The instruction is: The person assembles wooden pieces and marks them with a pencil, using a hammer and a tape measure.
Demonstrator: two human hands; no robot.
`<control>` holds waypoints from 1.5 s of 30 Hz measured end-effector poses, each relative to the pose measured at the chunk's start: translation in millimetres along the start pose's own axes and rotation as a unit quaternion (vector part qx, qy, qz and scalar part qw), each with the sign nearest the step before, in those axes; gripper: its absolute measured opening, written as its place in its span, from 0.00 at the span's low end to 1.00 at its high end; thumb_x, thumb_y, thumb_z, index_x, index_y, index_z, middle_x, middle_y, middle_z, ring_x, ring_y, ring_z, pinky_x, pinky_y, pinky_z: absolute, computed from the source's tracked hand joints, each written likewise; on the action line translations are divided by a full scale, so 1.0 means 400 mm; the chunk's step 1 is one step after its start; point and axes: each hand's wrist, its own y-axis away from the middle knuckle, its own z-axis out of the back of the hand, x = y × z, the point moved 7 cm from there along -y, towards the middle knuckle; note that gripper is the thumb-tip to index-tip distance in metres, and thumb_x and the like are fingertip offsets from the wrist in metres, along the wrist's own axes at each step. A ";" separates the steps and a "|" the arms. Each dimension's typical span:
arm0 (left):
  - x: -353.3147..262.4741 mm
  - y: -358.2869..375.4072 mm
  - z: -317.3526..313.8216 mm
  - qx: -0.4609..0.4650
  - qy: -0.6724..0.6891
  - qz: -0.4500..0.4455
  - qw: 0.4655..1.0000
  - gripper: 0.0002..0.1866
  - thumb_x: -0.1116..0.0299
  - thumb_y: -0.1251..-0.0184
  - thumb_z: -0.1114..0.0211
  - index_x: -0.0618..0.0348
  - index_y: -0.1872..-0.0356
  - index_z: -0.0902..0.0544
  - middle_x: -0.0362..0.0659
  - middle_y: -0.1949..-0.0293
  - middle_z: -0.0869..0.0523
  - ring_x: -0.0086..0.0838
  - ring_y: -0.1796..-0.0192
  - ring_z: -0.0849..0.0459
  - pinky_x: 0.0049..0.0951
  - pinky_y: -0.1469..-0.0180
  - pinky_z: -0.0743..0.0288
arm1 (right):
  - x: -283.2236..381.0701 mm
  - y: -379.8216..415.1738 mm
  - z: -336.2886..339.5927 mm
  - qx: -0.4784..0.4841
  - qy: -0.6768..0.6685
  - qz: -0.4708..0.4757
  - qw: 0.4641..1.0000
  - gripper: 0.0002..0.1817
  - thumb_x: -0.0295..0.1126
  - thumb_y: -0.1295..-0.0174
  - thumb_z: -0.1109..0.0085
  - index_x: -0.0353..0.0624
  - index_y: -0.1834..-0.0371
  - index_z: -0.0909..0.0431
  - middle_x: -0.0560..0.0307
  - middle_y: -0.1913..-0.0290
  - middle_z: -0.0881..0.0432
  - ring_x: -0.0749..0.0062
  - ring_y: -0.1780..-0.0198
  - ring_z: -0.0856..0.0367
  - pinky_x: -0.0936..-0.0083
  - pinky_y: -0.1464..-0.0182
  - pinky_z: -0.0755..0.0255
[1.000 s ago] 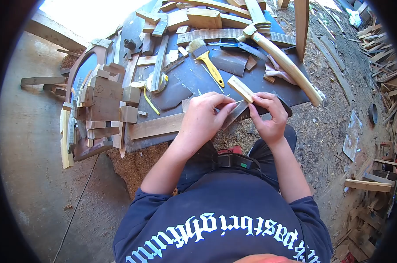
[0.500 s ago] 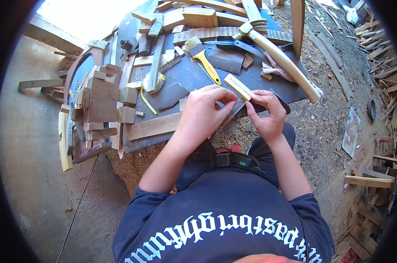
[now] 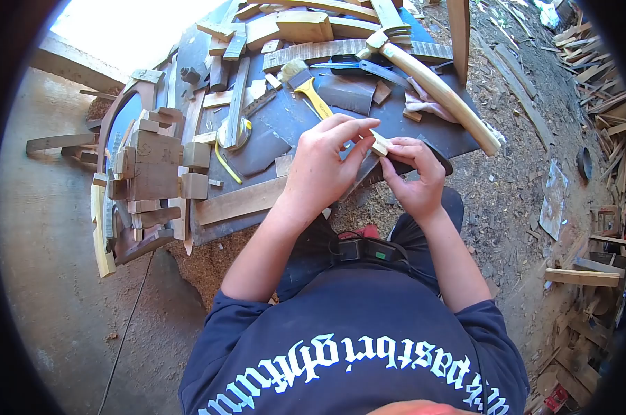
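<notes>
1. handling the block closely with both hands is judged to be the step underway; by the right hand it is steadied, and by the left hand its far part is worked at or felt.
2. the block's near end is pinched between the right thumb and fingers. the left thumb and forefinger are curled at its far part, partly covering it; whether they are pressed on it or only laid close cannot be told.
3. the block is held up between the hands, over the near edge of the table. a flat strip is seen just below; whether it is held cannot be told.
4. for any further turn of the block, a firm right pinch and light left fingertips would be called for, as a small piece could slip.
5. compared with the earlier frame, more of the block is hidden: its long face was shown then, while mainly the near end is shown now. the left fingers have been brought up over it, and the lower handle of the brush has been covered.
</notes>
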 end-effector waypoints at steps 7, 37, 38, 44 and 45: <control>-0.010 -0.030 0.005 -0.008 -0.093 -0.094 0.991 0.04 0.77 0.27 0.28 0.63 0.55 0.12 0.48 0.58 0.07 0.47 0.54 0.08 0.40 0.47 0.16 | 0.021 -0.009 -0.004 0.034 0.025 0.033 0.999 0.19 0.21 0.39 0.24 0.42 0.45 0.16 0.47 0.45 0.08 0.59 0.49 0.05 0.69 0.47 0.09; 0.091 0.095 0.023 -0.087 0.013 0.099 0.991 0.04 0.77 0.26 0.28 0.63 0.55 0.10 0.49 0.60 0.08 0.39 0.59 0.08 0.34 0.57 0.19 | 0.013 -0.121 -0.030 -0.051 0.130 -0.063 0.988 0.16 0.20 0.38 0.25 0.43 0.48 0.13 0.52 0.57 0.15 0.60 0.61 0.12 0.64 0.58 0.17; 0.095 0.099 0.020 -0.091 0.015 0.104 0.990 0.04 0.77 0.26 0.28 0.63 0.55 0.10 0.49 0.60 0.08 0.39 0.59 0.08 0.34 0.57 0.19 | 0.036 -0.113 -0.028 -0.046 0.148 -0.004 0.988 0.15 0.19 0.38 0.25 0.42 0.49 0.13 0.52 0.56 0.15 0.59 0.61 0.11 0.64 0.58 0.16; 0.087 0.100 0.019 -0.110 -0.036 0.060 0.991 0.04 0.76 0.26 0.27 0.63 0.55 0.11 0.49 0.60 0.08 0.39 0.58 0.07 0.35 0.56 0.18 | 0.108 -0.039 -0.020 0.035 0.123 0.080 0.989 0.10 0.20 0.37 0.25 0.42 0.55 0.11 0.48 0.48 0.11 0.55 0.53 0.08 0.66 0.55 0.13; 0.088 0.101 0.018 -0.113 -0.040 0.054 0.991 0.04 0.76 0.27 0.27 0.63 0.55 0.11 0.49 0.60 0.08 0.40 0.58 0.08 0.35 0.56 0.18 | 0.098 -0.019 -0.023 0.056 0.121 0.059 0.989 0.10 0.22 0.37 0.24 0.42 0.54 0.11 0.48 0.46 0.10 0.55 0.50 0.08 0.66 0.52 0.13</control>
